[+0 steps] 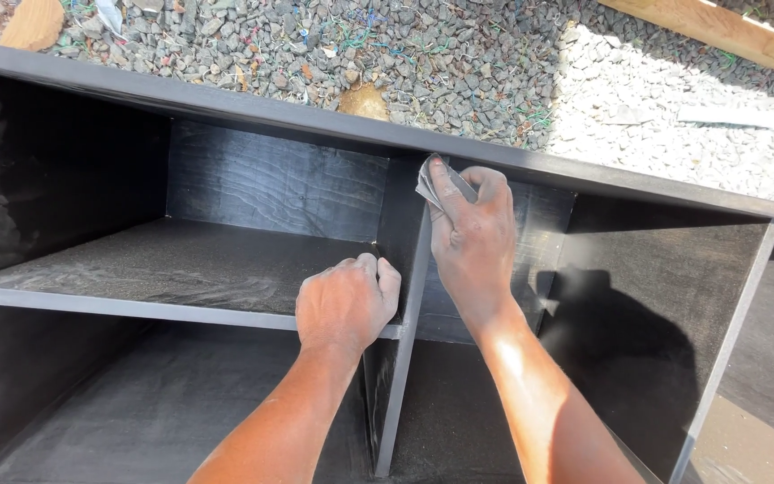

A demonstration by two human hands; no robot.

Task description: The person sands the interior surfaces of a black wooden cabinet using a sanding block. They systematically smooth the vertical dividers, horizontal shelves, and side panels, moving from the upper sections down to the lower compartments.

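two hands work inside a big black cabinet (656,341) lying on gravel (459,54). the left hand (344,305) curls shut over the shelf (163,269) edge beside the upright divider (405,296); keep that brace firm. the right hand (472,237) pinches a folded grey sandpaper scrap (425,179) at its fingertips, pressed against the divider top. a wooden plank (718,27) lies far beyond.

We have a single view, from the head, looking steeply down and forward into a black cabinet (584,179) at close range (both forearms enter from the bottom edge); gravel ground (423,54) fills the top of frame.
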